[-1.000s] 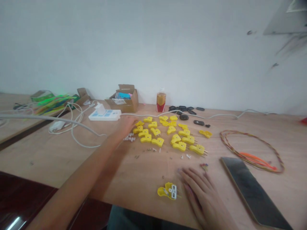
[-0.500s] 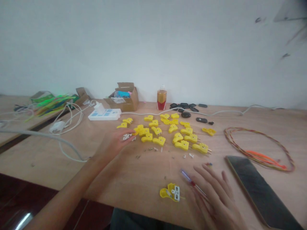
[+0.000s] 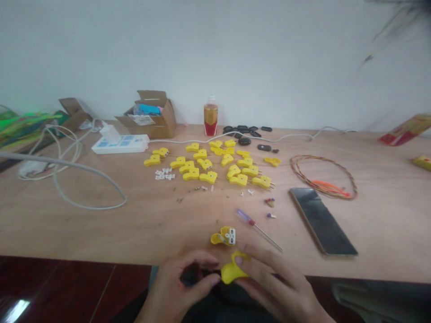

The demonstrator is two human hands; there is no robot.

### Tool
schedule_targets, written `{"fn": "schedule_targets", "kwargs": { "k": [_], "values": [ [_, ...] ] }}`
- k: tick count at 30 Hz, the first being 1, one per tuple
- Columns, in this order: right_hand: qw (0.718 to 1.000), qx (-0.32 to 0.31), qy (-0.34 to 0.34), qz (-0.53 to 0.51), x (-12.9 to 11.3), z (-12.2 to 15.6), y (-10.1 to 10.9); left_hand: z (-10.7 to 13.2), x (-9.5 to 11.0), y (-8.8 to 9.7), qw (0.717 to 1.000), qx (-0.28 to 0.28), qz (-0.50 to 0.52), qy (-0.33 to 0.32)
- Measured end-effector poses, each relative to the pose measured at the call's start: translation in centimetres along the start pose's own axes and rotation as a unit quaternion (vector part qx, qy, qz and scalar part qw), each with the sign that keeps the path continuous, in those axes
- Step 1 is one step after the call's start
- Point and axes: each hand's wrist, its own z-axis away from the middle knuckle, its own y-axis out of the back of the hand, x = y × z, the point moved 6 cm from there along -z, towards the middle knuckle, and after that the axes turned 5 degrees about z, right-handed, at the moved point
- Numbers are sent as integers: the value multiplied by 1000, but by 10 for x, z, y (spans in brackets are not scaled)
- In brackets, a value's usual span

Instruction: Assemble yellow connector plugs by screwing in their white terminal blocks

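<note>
Both my hands are together at the near edge of the wooden table (image 3: 101,224), over my lap. My left hand (image 3: 178,291) and my right hand (image 3: 276,287) pinch one yellow plug shell (image 3: 232,270) between their fingertips. Just beyond them on the table lies an open yellow plug half with a white insert (image 3: 224,236). A small screwdriver with a purple-red handle (image 3: 256,227) lies to its right. Farther off lies a spread of several yellow plugs (image 3: 208,163), with small white parts (image 3: 164,174) at its left.
A dark phone (image 3: 321,220) lies at right, a coil of twisted wire (image 3: 321,175) behind it. A white power strip (image 3: 121,143) with cables, a cardboard box (image 3: 151,119), a drink bottle (image 3: 210,121) and black parts (image 3: 247,132) stand near the wall. Tiny screws dot the middle.
My left hand came back from the pile with a yellow plug shell to the near edge. My right hand lifted off the table and joined it. The screwdriver it covered now shows. The view dropped and shifted right.
</note>
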Motion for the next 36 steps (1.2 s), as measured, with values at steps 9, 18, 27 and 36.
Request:
{"fn": "schedule_targets", "kwargs": {
  "k": [9, 18, 27, 36],
  "values": [
    [996, -12, -92, 0, 30, -18, -25, -33, 7, 3, 957, 33, -208, -200],
    [994, 21, -106, 4, 36, -18, -15, -32, 9, 1, 958, 42, -206, -195],
    [987, 59, -118, 92, 45, 8, 18, -28, 8, 20, 961, 51, -207, -174],
    [991, 0, -116, 73, 50, 21, -8, -127, 35, 56, 919, 12, -370, -135]
  ]
}}
